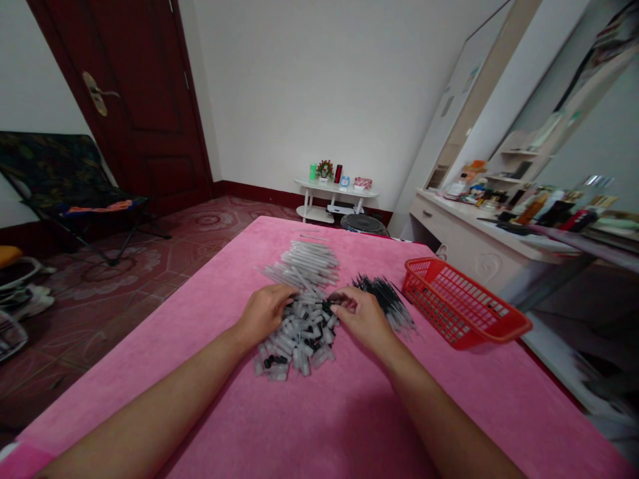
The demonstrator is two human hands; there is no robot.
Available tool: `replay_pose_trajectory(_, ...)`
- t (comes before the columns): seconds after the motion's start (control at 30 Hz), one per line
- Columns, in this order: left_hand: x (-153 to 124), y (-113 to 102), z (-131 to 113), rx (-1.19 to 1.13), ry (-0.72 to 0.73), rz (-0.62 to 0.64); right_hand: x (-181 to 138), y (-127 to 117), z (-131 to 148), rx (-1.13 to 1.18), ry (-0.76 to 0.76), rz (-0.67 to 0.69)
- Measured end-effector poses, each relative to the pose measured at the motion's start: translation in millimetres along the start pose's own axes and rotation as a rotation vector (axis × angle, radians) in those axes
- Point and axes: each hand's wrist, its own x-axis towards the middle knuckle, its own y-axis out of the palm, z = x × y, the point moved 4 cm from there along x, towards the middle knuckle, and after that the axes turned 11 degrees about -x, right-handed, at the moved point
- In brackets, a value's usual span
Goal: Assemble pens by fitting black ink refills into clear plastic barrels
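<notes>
A heap of small clear plastic caps [300, 340] mixed with little black pieces [275, 361] lies between my hands on the pink cloth. My left hand [265, 310] is at the heap's upper left edge, fingers curled together; whatever they hold is hidden. On the opposite side, my right hand [363, 318] has its thumb and fingers drawn together beside some black pieces, and what is in them is too small to make out. Beyond the heap lies a stack of clear pen barrels [310, 261]. Thin pen refills [383, 301] with dark ends are bunched right of my right hand.
A red plastic basket [462, 307] stands on the right of the pink-covered table [214, 426]. Further right is a dresser [466, 233] crowded with bottles. A low white stand [332, 190] is by the far wall, and a folding chair [54, 176] at left.
</notes>
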Motion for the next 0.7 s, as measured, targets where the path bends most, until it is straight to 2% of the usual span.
replay_pose_trajectory(0.2, -0.6, 1.6, -3.8, 0.014, 0.031, 0.005, -1.6, -0.8, 4.4, 0.004, 0.030, -0.009)
replay_pose_trajectory(0.7, 0.2, 1.9, -11.8, 0.036, 0.057, 0.055, -4.4, 0.6, 9.4, -0.076, -0.015, -0.003)
